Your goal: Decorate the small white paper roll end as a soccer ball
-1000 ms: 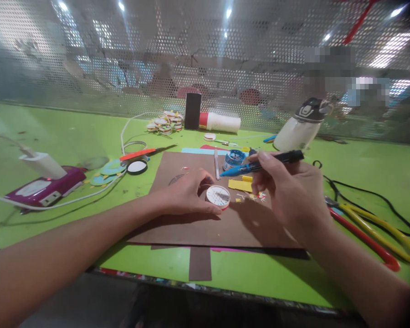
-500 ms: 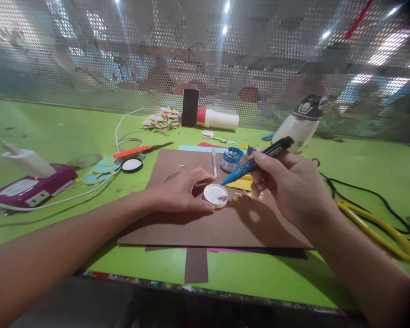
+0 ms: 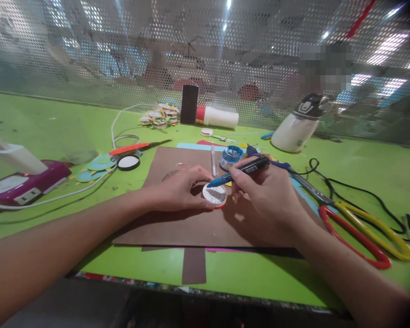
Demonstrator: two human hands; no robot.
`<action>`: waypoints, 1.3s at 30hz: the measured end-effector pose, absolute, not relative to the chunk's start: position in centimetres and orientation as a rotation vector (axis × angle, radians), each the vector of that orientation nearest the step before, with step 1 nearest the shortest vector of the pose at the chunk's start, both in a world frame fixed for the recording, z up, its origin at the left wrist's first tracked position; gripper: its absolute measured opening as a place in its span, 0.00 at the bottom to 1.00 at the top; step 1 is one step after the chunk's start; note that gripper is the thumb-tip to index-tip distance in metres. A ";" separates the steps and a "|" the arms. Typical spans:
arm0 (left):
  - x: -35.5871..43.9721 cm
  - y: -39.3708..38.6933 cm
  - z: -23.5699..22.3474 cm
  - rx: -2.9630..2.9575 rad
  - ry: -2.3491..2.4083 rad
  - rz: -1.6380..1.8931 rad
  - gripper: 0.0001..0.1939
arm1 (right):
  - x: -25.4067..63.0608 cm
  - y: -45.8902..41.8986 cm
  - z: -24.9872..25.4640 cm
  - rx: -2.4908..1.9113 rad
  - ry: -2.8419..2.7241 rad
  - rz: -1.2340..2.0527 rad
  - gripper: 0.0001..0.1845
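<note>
A small round white disc (image 3: 214,196) with a red lower edge and lines drawn on its top rests on the brown board (image 3: 177,228). My left hand (image 3: 182,189) grips its left side between thumb and fingers. In my right hand (image 3: 263,187) is a blue marker (image 3: 239,172) with a black rear end, its tip at the far edge of the disc's top; whether it touches cannot be made out. Behind the marker stands an open jar (image 3: 231,157) of blue stuff, and left of that lies a slim clear stick (image 3: 213,159).
Large scissors (image 3: 355,234) with red and yellow handles lie to the right, near a black cord (image 3: 372,196). A white bottle (image 3: 295,127) and a phone (image 3: 189,105) stand at the back. On the left are an orange cutter (image 3: 130,148) and a purple power strip (image 3: 30,184).
My right hand has moved left and lowered, bringing the marker tip over the disc. More of the scissors now shows. My left hand keeps its hold.
</note>
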State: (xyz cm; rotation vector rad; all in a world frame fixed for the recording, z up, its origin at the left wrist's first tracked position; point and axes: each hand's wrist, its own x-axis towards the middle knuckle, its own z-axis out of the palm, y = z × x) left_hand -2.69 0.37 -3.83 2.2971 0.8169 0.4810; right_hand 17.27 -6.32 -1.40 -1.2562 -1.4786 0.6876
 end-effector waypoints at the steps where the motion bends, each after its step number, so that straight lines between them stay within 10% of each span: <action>1: -2.7 0.4 -3.9 2.306 0.820 0.485 0.24 | 17.2 -6.3 -1.6 -1.254 -1.482 0.696 0.10; 39: -2.6 0.4 -3.9 2.358 0.871 0.473 0.24 | 17.2 -6.3 -2.3 -1.311 -1.502 0.648 0.15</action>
